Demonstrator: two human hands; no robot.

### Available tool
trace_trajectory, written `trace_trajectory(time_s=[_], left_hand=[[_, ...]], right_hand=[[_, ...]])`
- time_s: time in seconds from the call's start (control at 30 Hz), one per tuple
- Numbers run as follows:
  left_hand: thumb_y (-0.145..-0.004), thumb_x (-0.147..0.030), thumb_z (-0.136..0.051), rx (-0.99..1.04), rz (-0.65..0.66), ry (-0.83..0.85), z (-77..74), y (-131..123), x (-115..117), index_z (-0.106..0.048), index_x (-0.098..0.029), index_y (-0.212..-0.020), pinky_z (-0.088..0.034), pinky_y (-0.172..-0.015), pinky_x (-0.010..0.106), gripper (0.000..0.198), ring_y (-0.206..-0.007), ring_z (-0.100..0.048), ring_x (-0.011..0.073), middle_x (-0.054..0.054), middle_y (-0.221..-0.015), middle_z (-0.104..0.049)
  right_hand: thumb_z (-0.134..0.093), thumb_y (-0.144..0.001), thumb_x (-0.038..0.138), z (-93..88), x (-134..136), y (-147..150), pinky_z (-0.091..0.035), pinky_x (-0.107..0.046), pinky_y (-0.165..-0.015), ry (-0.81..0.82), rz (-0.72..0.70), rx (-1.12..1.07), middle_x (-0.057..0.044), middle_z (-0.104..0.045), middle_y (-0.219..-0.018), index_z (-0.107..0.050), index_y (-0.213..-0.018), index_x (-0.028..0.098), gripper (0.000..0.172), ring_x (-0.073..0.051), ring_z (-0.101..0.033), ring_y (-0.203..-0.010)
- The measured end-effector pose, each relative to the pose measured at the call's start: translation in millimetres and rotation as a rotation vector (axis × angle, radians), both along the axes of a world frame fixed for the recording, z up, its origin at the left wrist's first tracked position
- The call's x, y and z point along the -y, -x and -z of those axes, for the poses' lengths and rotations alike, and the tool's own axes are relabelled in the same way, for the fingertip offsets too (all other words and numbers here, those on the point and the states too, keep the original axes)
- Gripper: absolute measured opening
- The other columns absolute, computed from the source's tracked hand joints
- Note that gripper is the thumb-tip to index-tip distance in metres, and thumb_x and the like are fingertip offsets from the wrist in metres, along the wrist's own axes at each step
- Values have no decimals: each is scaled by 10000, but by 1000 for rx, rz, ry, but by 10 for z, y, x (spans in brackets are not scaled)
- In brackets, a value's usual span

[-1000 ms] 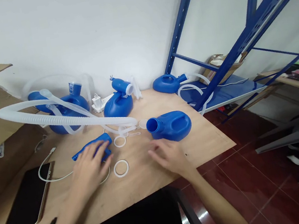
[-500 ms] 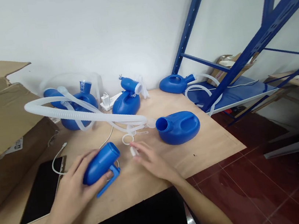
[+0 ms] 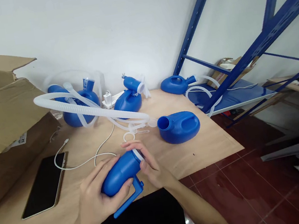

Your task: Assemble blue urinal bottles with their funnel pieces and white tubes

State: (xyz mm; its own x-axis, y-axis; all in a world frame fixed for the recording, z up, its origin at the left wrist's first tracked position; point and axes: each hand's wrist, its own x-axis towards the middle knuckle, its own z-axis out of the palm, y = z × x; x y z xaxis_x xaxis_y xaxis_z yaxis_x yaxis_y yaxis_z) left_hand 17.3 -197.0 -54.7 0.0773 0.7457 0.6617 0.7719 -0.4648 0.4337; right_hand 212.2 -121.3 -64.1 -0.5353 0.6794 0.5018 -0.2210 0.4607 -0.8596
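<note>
My left hand (image 3: 93, 196) is wrapped round a blue plastic cup-shaped piece (image 3: 117, 174) with a rounded closed end and an angled blue arm (image 3: 130, 202) beneath it. My right hand (image 3: 153, 169) grips a white cap (image 3: 138, 154) at the mouth of that piece, fingers over the far side and thumb on the near side. Whether the cap is fully seated cannot be made out. To the right lies a blue jug-like bottle (image 3: 182, 127), its uncovered mouth facing left. Behind my hands are a white ring (image 3: 129, 136) and a long translucent corrugated hose (image 3: 96, 110).
Along the wall stand more blue bottles with hoses (image 3: 128, 102) and a power strip with a charger (image 3: 108, 98). A black tablet (image 3: 43, 186) and white cable (image 3: 76, 167) lie left, beside a cardboard box (image 3: 17, 145). A blue metal rack (image 3: 195, 20) rises at the right.
The blue cup-shaped piece has moved right and toward me in my left hand. My right hand has brought the white cap to its mouth.
</note>
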Motion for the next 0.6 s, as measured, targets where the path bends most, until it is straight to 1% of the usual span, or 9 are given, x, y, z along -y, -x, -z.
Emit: trace_trajectory(time_s=[0.07,0.13,0.2,0.27,0.33,0.43,0.6], left_hand=[[-927,-397,-722,-17,-15,-36,-10,-18,16,-650,-207,-1271,-675,-806,346,399,-947,-800,256,112,-1165,-776],[-937,-391,-707,-37,-23,-71,-20,-34,28,-647,-210,-1281,-678,-791,348,394,-938,-801,260,112,-1161,-775],[-940,-386,-704,-65,-32,-95,-28,-46,30,-643,-218,-1297,-681,-775,353,399,-919,-802,263,108,-1154,-775],[-932,-386,-717,-101,-43,-119,-32,-55,21,-642,-229,-1319,-679,-736,352,424,-871,-802,258,105,-1150,-776],[-921,-392,-732,-130,-48,-140,-31,-66,2,-640,-238,-1344,-676,-707,350,459,-835,-801,254,103,-1156,-778],[-931,-401,-721,-137,-23,-137,-38,-83,-33,-626,-229,-1361,-678,-730,352,473,-877,-804,263,113,-1163,-779],[-948,-398,-703,-153,-4,-126,-62,-84,-54,-616,-205,-1340,-672,-744,342,445,-908,-807,266,125,-1171,-779]], right_hand=[[-588,-1047,538,-60,13,18,-426,-489,-1216,-66,-13,-4,-107,-587,-1461,-539,-1404,275,447,-270,-531,-1427],[-648,-1016,491,-129,31,14,-438,-495,-1207,-127,27,50,-111,-612,-1445,-532,-1402,267,461,-277,-554,-1409],[-620,-1028,445,-183,61,-9,-454,-492,-1194,-137,84,119,-108,-626,-1431,-535,-1408,266,429,-273,-570,-1386],[-586,-1042,416,-207,100,-37,-460,-482,-1188,-104,119,168,-103,-625,-1435,-535,-1425,266,415,-269,-568,-1384],[-582,-1043,407,-201,134,-59,-474,-468,-1172,-58,146,182,-98,-629,-1424,-543,-1427,264,413,-263,-583,-1359],[-617,-1022,413,-171,150,-69,-497,-454,-1140,-10,190,143,-92,-642,-1392,-577,-1402,266,409,-260,-616,-1297],[-746,-943,409,-114,115,-59,-509,-442,-1119,-7,246,20,-73,-663,-1359,-631,-1366,296,453,-264,-624,-1282]])
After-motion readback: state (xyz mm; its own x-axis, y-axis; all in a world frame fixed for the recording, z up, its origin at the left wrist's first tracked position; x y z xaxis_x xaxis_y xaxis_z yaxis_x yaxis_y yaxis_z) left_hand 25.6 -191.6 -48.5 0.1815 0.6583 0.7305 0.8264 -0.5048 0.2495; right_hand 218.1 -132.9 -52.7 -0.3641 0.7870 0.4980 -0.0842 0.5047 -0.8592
